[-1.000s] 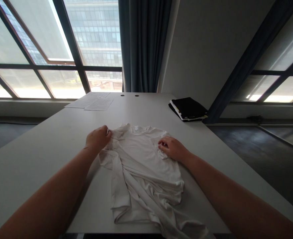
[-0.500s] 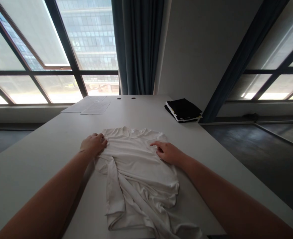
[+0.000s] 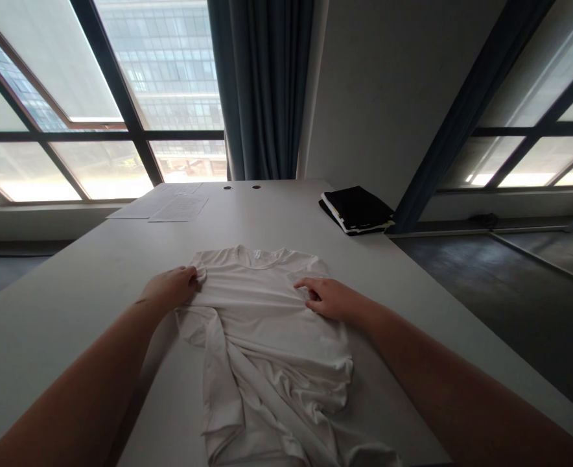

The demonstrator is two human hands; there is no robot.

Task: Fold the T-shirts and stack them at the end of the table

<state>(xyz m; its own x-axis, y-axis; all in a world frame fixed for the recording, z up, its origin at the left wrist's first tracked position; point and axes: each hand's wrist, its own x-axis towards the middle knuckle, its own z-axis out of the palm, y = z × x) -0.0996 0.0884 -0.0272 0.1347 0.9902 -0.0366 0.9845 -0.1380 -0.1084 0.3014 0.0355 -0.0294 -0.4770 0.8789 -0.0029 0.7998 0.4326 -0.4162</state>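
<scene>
A white shirt [image 3: 262, 324] lies on the table, its round neckline facing away from me. The upper part is spread fairly flat, while the lower part is twisted and bunched in folds towards me. At the shirt's left edge, below the shoulder, my left hand [image 3: 172, 287] is closed on a pinch of fabric. My right hand [image 3: 330, 298] rests on the right side of the chest, index finger stretched out and the other fingers curled against the cloth. Taut creases run across the chest between both hands. The right fingertips are partly hidden.
The white table [image 3: 96, 285] stretches away from me. Printed paper sheets [image 3: 177, 209] lie at its far left, and a black folder [image 3: 359, 209] with papers sits at the far right. Behind stand a blue curtain [image 3: 267, 91], windows and a grey wall.
My left hand has moved a little left, drawing the shirt's left edge outward and straightening the chest fabric. My right hand stays in place. The view has shifted slightly.
</scene>
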